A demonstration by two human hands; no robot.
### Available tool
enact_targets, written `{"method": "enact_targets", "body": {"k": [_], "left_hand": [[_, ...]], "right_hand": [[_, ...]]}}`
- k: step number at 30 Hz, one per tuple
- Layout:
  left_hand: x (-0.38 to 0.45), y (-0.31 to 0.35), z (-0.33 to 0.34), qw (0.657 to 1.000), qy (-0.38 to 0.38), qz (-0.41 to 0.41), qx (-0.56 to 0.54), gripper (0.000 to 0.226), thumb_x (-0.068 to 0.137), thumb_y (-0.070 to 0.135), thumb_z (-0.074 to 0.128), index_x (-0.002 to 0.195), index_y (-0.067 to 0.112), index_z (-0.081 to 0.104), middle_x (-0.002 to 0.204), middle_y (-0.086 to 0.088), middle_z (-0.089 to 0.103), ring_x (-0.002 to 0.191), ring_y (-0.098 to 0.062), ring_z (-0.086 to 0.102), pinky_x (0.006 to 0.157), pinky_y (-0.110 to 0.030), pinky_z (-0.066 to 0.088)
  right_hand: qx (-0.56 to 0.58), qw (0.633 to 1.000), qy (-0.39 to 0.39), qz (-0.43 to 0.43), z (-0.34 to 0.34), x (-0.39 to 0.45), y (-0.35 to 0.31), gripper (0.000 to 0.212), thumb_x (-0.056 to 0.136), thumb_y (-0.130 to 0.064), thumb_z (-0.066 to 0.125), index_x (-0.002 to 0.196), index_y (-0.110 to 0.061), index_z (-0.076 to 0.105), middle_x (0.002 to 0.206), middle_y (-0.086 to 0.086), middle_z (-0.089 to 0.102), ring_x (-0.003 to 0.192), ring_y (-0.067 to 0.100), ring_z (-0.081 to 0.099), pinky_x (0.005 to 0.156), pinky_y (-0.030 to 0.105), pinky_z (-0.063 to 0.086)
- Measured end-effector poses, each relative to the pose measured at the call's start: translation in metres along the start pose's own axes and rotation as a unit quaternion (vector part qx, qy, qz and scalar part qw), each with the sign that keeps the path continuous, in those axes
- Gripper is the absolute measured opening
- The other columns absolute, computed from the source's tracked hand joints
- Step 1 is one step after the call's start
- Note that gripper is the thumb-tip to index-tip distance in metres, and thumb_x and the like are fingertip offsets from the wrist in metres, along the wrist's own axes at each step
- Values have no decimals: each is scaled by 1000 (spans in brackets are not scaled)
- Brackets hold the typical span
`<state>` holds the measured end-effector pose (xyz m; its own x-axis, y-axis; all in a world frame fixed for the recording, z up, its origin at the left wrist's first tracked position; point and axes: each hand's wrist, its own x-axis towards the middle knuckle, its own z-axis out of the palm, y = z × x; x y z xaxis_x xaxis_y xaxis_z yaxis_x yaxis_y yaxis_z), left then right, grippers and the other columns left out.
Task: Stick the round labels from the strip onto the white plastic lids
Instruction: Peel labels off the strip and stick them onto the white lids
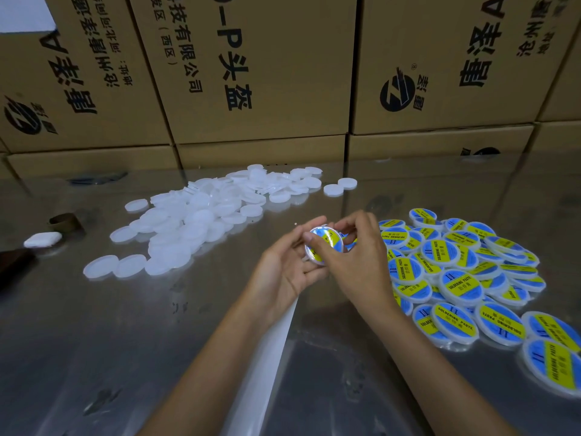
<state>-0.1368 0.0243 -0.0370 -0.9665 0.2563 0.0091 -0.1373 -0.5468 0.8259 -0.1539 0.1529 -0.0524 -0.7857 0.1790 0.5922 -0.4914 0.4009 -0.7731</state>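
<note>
both hands (284, 272) (352, 256) grip one lid (325, 247), fingers pressing its label (328, 242); uneven pressure could trap a crease or bubble.

Blue-and-yellow labels against plain white lids on my grey surface (94, 325).

The unlabelled lids (201, 215) are milky white; the labelled lids (462, 284) carry blue discs crossed by a yellow band with dark lettering. Brown cartons (251, 73) behind bear black print.
</note>
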Motion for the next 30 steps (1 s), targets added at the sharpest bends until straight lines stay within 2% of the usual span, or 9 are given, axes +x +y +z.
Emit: {"method": "enact_targets", "body": {"k": [3,6,8,12,15,19,22,26,30], "left_hand": [[0,-1,1,1000,-3,-12,20,48,92,32,50,134,10,59,133,-10,65,119,-29,65,96,-40,56],[-1,-1,3,1000,4,-19,23,49,90,32,52,132,8,61,128,-15,67,110,-29,69,88,-39,60],[-2,-1,4,999,8,-17,33,53,88,32,54,134,7,60,131,-18,65,110,-30,68,88,-39,60],[-1,2,2,1000,13,8,-9,52,85,26,60,132,6,61,132,-14,66,117,-33,66,93,-41,58],[1,4,-1,999,17,13,-35,51,87,23,58,135,5,59,134,-13,65,118,-36,65,92,-41,58],[0,5,-1,1000,21,-2,-16,49,89,28,55,133,6,59,135,-13,64,120,-34,64,91,-42,59],[-1,5,0,1000,23,-13,-6,46,89,29,54,129,8,63,132,-14,66,111,-30,69,84,-40,61],[-1,6,-2,999,26,-5,-42,49,89,25,55,133,4,58,132,-15,65,115,-34,67,88,-43,60],[0,9,-4,998,21,11,-56,50,89,24,55,134,2,57,134,-16,64,119,-36,65,96,-44,56]], "right_hand": [[-1,1000,19,-7,0,2,2,37,78,-30,82,74,-13,50,83,-5,50,74,6,49,65,11,36],[11,999,45,3,0,4,3,35,88,-23,73,67,-14,46,72,-8,46,65,8,46,60,13,34],[13,999,50,3,-2,6,4,34,91,-20,69,67,-15,46,70,-9,45,63,7,47,59,13,35],[18,1000,-11,-8,-2,4,3,20,87,-25,73,79,-15,58,83,-11,53,73,4,51,65,12,38],[13,998,-58,-6,1,1,0,35,74,-34,84,88,-20,56,92,-13,53,85,4,53,68,11,40],[22,999,-27,-17,-1,3,0,25,82,-25,79,80,-15,56,82,-11,54,77,7,52,67,12,38],[31,999,-10,-24,-6,6,1,21,90,-15,69,75,-12,56,74,-8,55,69,7,51,64,11,38],[28,999,-38,-27,-6,5,-1,11,89,-19,71,84,-13,63,83,-7,59,76,8,55,67,15,39],[16,996,-84,-27,-3,2,-4,36,72,-27,86,96,-16,61,94,-9,55,89,7,54,74,13,41]]}}
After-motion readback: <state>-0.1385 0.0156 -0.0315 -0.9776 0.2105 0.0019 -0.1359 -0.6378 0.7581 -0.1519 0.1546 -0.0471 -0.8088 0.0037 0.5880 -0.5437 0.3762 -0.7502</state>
